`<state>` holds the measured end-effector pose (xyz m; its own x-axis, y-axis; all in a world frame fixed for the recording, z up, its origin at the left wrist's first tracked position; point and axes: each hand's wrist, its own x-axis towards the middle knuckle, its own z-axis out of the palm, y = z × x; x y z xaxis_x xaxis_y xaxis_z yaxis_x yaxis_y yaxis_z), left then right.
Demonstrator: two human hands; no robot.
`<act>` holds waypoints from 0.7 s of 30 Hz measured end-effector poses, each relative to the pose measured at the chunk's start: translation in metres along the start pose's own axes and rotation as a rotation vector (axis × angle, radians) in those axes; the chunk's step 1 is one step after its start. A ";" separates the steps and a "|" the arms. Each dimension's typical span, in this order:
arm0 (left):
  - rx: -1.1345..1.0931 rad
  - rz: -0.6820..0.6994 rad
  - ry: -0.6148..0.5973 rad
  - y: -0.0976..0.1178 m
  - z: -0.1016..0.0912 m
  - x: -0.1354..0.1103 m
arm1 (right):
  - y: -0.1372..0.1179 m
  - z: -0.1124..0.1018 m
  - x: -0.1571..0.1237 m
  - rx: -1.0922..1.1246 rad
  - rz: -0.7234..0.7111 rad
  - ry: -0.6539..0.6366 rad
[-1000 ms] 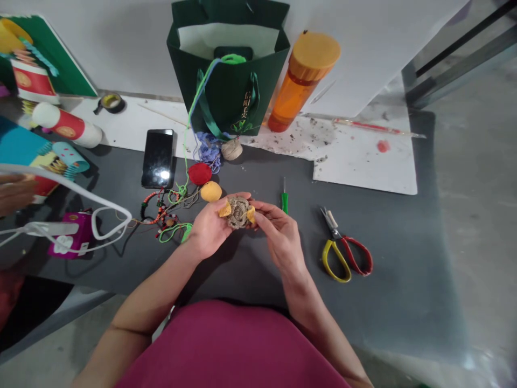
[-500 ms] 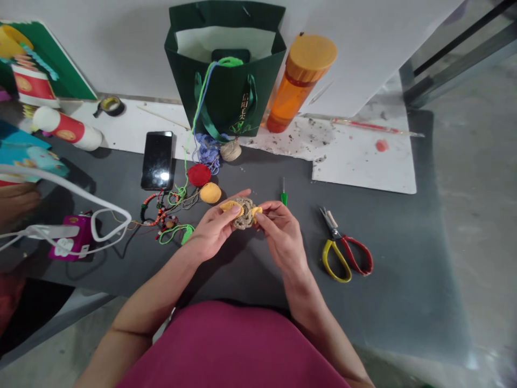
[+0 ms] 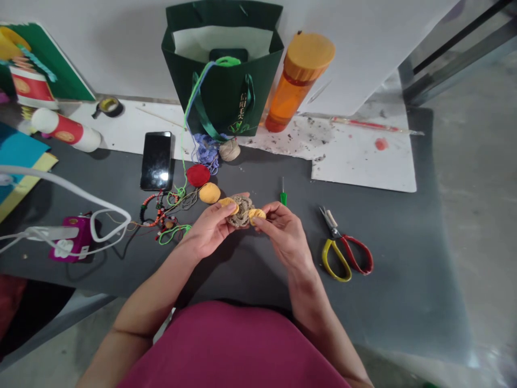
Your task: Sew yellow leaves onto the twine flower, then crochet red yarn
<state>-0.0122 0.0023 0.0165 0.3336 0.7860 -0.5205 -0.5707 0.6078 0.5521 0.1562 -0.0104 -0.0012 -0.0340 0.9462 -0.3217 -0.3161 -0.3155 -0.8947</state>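
We've got a twine flower (image 3: pixel 241 211) held btwn both hands, just above the dark table (image 3: pixel 383 302) & roughly in front of us. L hand (image 3: pixel 210 229) is closed around its left side, w/ the thumb pressed on a yellow piece (image 3: pixel 226 202). R hand (image 3: pixel 285 234) pinches another yellow piece (image 3: pixel 257 214) on the right side btwn thumb & curled fingers.

Just left of the L hand sits a yellow yarn ball (image 3: pixel 209 193), w/ a red ball (image 3: pixel 198 175) next to it. Farther up are purple yarn (image 3: pixel 207 153) & a small twine ball (image 3: pixel 230 150), both at the foot of a green paper bag (image 3: pixel 222 70). Nr the R hand stands out a small green-handled tool (image 3: pixel 284 197), & farther right lie scissors (image 3: pixel 341 253) w/ yellow & red handles. Also on the table: a phone (image 3: pixel 157 160) & a beaded strand (image 3: pixel 155 210).
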 end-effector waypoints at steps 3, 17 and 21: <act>-0.012 -0.039 -0.038 0.000 -0.001 0.000 | -0.001 -0.001 0.001 0.004 0.009 0.019; -0.004 0.120 0.047 0.006 0.000 -0.001 | -0.005 -0.004 0.001 -0.012 -0.075 0.108; -0.002 0.124 0.043 0.002 0.001 -0.001 | -0.001 -0.002 -0.001 -0.035 -0.107 0.133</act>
<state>-0.0134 0.0029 0.0189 0.2277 0.8496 -0.4758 -0.6073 0.5059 0.6126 0.1579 -0.0113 -0.0008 0.1241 0.9575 -0.2602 -0.2779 -0.2182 -0.9355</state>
